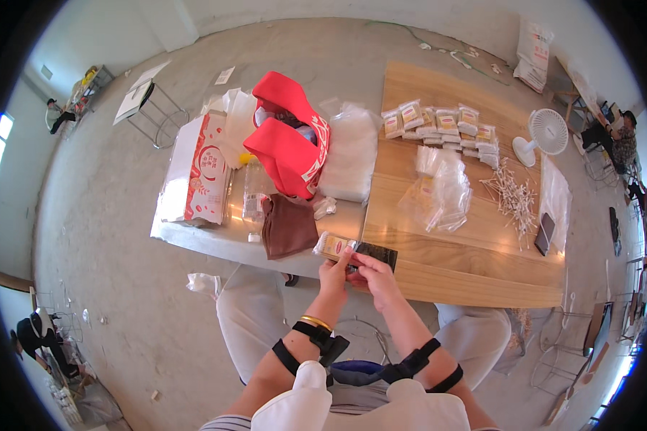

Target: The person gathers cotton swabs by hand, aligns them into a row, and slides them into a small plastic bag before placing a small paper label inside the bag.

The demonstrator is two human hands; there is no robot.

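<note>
Cotton-swab packet [333, 246], at the desk's [194, 234] near edge: probably light, slippery, bendable; best pinched across flat faces. Left hand [333, 276]: thumb and fingers closed on its right end. Right hand [378, 277]: fingers curled alongside; hold unclear.

head-worn fisheye view, facing down, hands [376, 277] near

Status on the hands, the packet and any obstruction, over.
Left hand holds small swab packet. Right hand at packet's right end, grip unclear. Dark block beside right hand; nothing visibly blocking.
</note>
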